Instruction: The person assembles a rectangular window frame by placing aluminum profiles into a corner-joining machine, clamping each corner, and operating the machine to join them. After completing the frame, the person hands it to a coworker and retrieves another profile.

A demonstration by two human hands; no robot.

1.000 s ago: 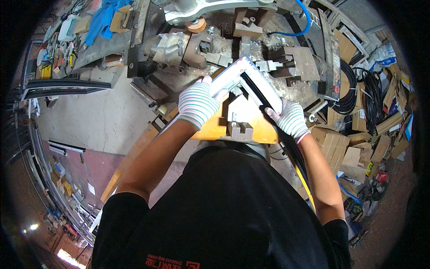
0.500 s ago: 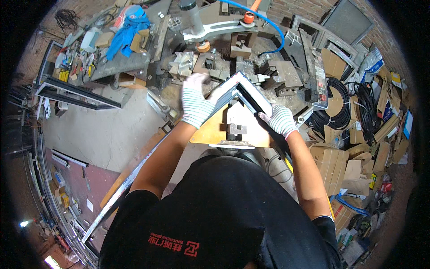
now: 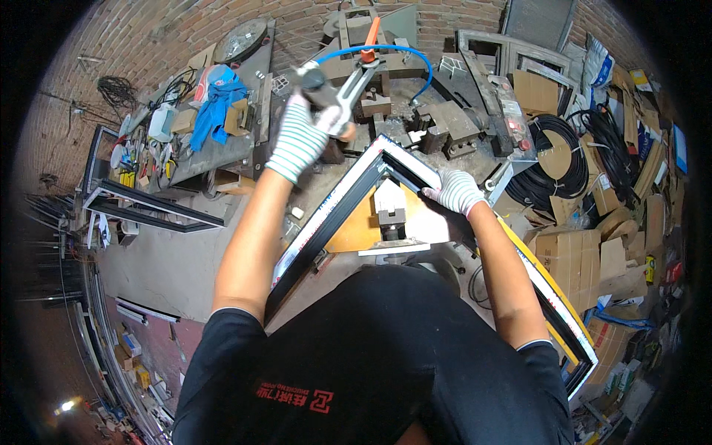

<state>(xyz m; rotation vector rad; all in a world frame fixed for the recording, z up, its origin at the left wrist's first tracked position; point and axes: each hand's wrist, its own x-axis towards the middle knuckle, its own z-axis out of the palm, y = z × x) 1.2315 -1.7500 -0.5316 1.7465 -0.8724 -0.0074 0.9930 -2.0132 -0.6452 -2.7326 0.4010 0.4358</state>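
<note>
My left hand (image 3: pixel 295 144), in a striped white glove, is closed around an upright metal cylinder with a dark cap (image 3: pixel 314 80). This cylinder sits at the near end of a pale swing arm (image 3: pixel 352 87) pivoting at an orange lever (image 3: pixel 372 37); motion blurs it and the fingers. My gloved right hand (image 3: pixel 458 191) grips the right leg of a black-and-white profile frame (image 3: pixel 330 211). The frame's corner points away from me, in front of the machine's metal blocks. Inside the corner are a yellow board (image 3: pixel 354 228) and a small metal block (image 3: pixel 391 217).
A blue hose (image 3: pixel 415 53) arches over the machine. At the left stand another dark frame (image 3: pixel 156 208) and a bench (image 3: pixel 211 159) with tools and a blue cloth. Coiled black hose (image 3: pixel 549 159) and cardboard boxes (image 3: pixel 567 256) crowd the right side.
My left hand has left the frame and moved up to the cylinder. The swing arm has turned toward me. My right hand stays on the frame, whose legs have shifted rightward; the view has tilted up.
</note>
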